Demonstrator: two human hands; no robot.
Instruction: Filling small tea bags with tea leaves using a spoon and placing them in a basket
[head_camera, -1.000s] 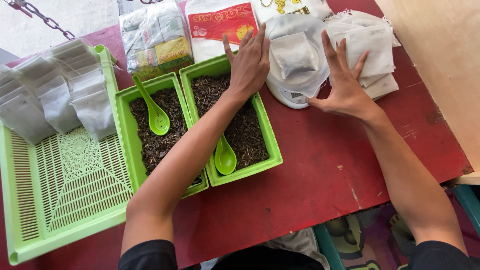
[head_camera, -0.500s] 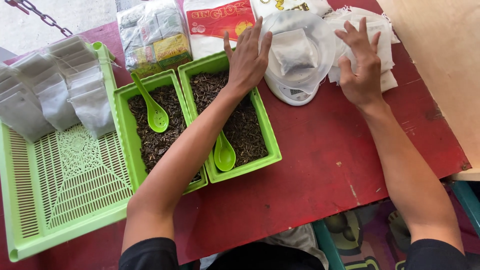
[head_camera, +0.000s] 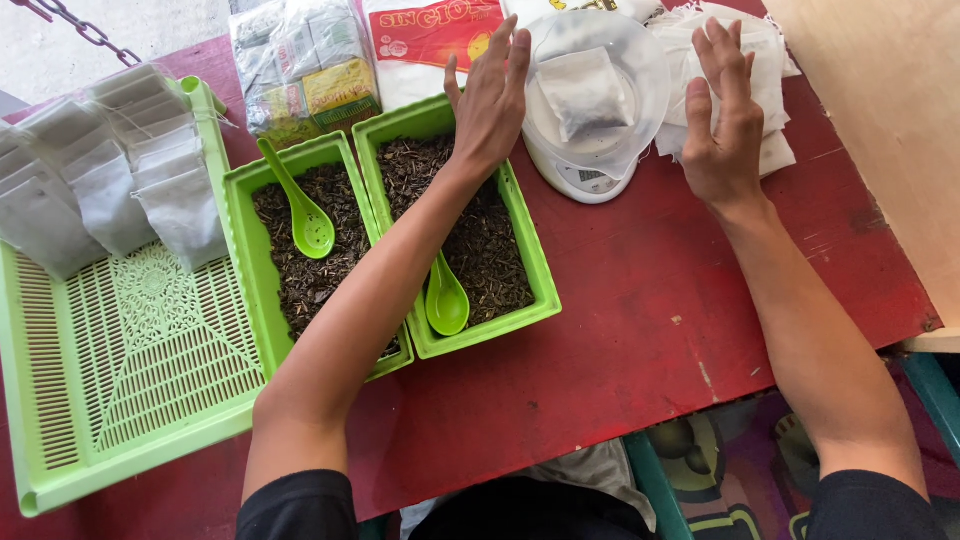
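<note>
Head view: sachet (head_camera: 583, 92) lies flat in the clear bowl (head_camera: 650, 60) on the white scale (head_camera: 575, 180), far side of the red counter (head_camera: 640, 340); long axis runs slightly diagonal, near-left to far-right. Left hand (head_camera: 492, 95) flat, fingers spread, pointing away, over the far rim of the right tea tray (head_camera: 535, 270), just beside the bowl, holding nothing. Right hand (head_camera: 725, 125) open, fingers loosely spread, resting on the stack of empty bags (head_camera: 775, 150) right of the scale. Open counter near the right forearm, up to the wooden edge. Spoons (head_camera: 445, 300) lie in both trays; filled sachets (head_camera: 110, 170) stand in the big basket (head_camera: 130, 400) at left.
</note>
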